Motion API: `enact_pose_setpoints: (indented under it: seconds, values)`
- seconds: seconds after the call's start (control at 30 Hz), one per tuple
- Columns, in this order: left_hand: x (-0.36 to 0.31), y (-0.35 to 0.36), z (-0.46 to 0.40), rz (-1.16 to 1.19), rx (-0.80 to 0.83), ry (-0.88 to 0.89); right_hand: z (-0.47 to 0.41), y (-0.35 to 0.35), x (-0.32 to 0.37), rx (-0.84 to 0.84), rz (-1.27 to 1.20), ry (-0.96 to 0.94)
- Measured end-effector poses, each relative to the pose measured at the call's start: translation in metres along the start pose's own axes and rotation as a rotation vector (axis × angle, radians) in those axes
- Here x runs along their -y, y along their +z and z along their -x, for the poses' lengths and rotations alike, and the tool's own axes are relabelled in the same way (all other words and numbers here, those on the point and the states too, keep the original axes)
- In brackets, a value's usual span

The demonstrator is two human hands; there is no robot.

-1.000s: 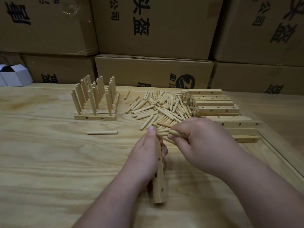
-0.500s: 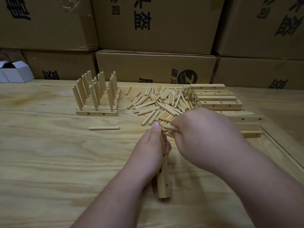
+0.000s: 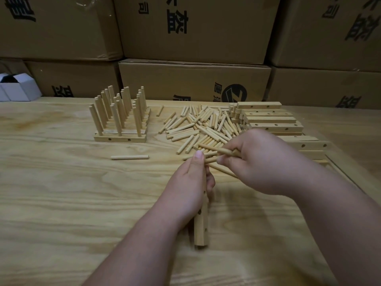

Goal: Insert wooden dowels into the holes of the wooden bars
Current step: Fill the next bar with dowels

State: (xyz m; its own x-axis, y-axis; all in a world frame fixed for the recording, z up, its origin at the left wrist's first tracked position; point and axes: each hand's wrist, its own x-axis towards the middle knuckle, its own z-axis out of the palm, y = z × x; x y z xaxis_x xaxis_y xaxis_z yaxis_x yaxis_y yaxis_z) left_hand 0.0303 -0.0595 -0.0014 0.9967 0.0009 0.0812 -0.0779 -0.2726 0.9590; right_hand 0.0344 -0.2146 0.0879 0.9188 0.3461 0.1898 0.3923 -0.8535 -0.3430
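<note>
Stacked cardboard boxes [image 3: 193,27] behind the wooden table [image 3: 61,193] carried large black Chinese characters, mostly cropped. Centre upper box showed "头盔", top character cut off by the frame edge. Lower centre box [image 3: 193,83] bore a round black logo [image 3: 235,93] with a slanted Z-like mark beside partly hidden characters. Nothing else legible.

One pale wooden bar [image 3: 201,226] lies lengthwise toward the viewer, small holes along its side, far end hidden. Beyond it, the loose dowel pile [image 3: 203,125] lies scattered flat. Right of the pile: stacked undowelled bars [image 3: 270,120]. Left of the pile: finished bars [image 3: 121,129] with dowels upright. One stray dowel [image 3: 129,157] lies flat, near-left of the pile.
</note>
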Motion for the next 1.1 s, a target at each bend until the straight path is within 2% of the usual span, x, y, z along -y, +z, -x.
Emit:
enact_pose_setpoints:
  seconds: [0.17,0.43,0.63,0.93,1.1]
  values:
    - [0.002,-0.001,-0.001,-0.028,-0.051,0.01,0.0,0.01,0.015,-0.105,0.182,-0.051]
    - [-0.001,-0.002,-0.001,0.024,-0.001,-0.03,-0.002,0.004,-0.002,0.032,-0.13,0.042]
    - [0.001,-0.001,-0.002,0.003,-0.031,-0.02,-0.001,0.011,0.011,-0.098,0.12,-0.016]
    - [-0.002,-0.001,-0.001,0.016,0.036,-0.022,-0.001,0.007,-0.007,0.031,-0.162,0.045]
    - [-0.001,0.0,-0.002,-0.042,-0.014,-0.009,-0.001,0.012,0.003,-0.039,-0.004,0.038]
